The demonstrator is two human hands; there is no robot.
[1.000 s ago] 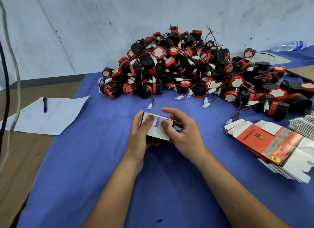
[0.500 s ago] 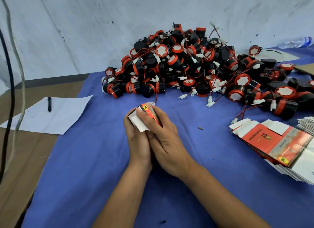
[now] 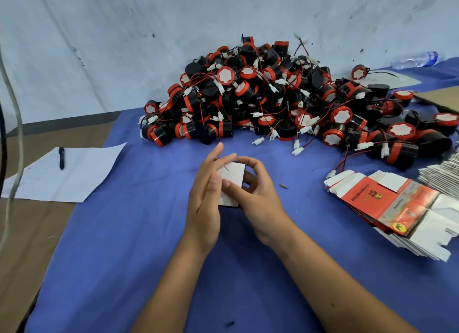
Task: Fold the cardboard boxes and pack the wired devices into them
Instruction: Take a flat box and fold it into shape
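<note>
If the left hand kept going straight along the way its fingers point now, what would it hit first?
Probably the near edge of the pile of wired devices. The left hand lies straight-fingered against the small box, fingertips aimed up and away across the blue cloth. Only bare cloth lies between, though depth is uncertain.

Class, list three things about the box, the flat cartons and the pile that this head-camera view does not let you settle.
1. Small box: its contents and printed faces, hidden by the left hand and right hand.
2. Stack of flat cartons: its count, cut off by the right edge.
3. Pile of wired devices: the lower ones, buried.
</note>
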